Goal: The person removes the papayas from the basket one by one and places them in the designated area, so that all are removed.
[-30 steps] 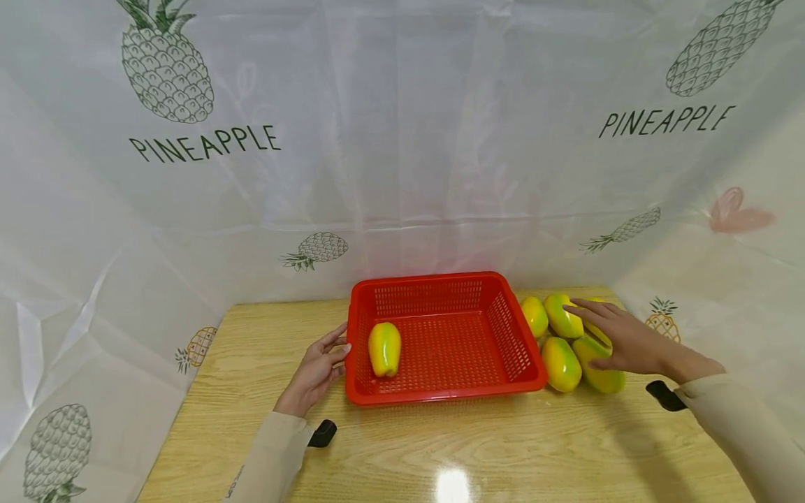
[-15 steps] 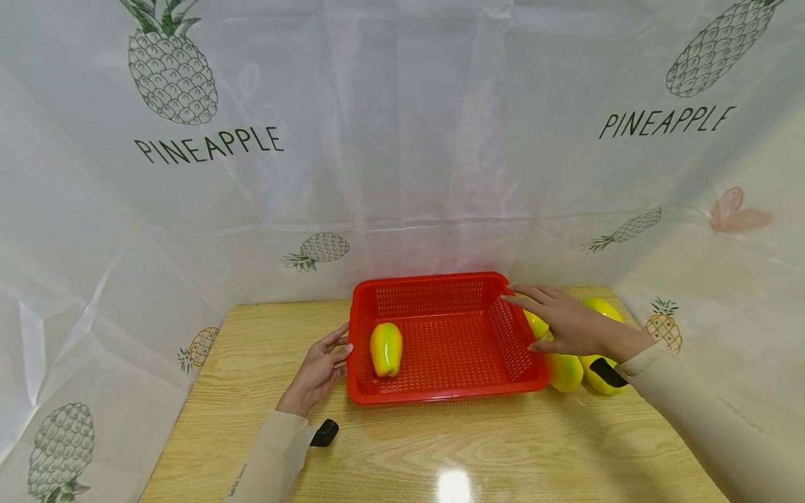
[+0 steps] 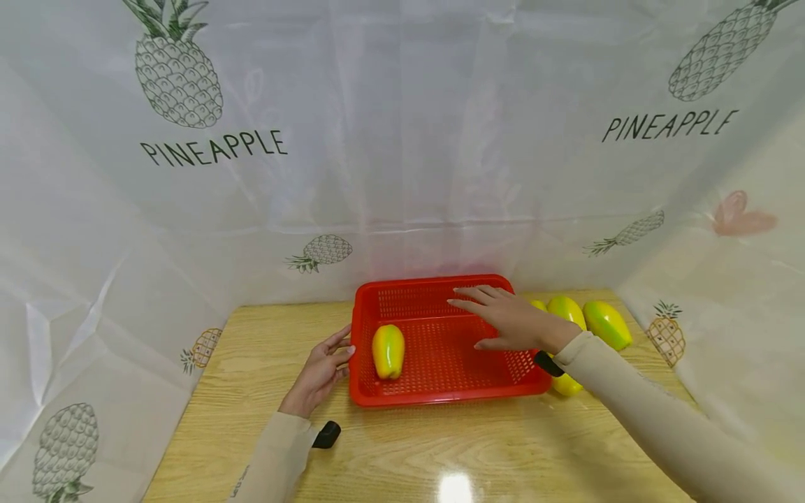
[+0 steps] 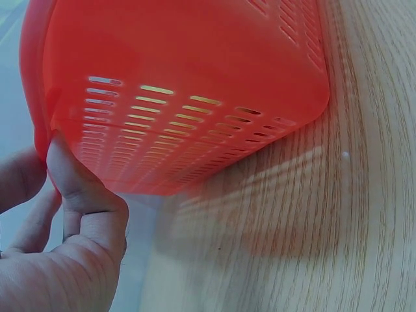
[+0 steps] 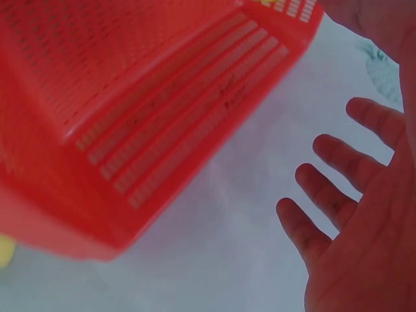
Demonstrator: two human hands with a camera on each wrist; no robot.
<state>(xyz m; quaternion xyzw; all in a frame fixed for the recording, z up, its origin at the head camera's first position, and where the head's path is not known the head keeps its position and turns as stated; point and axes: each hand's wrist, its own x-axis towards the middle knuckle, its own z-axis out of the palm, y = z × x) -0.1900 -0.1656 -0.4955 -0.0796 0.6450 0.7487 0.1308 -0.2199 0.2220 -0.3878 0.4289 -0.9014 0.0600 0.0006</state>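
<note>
A red plastic basket (image 3: 446,399) with slotted walls stands at the back of the table. One glossy yellow-green fruit (image 3: 388,351), ribbed and papaya-like, lies at the left inside it. My left hand (image 3: 317,377) holds the basket's left rim; the left wrist view shows the thumb and fingers (image 4: 84,175) pinching that edge. Over the right half of the basket hovers my right hand (image 3: 512,318), fingers spread and holding nothing. The right wrist view shows its fingers (image 5: 325,195) apart from the basket.
To the right of the basket, several similar fruits (image 3: 606,325) lie on the wooden table (image 3: 390,454), partly hidden by my right arm. A white curtain (image 3: 428,175) printed with pineapples hangs close behind the basket and at both sides.
My right hand has moved left from above the fruits at the right to over the basket, with nothing in it. My left hand keeps its hold on the rim.
</note>
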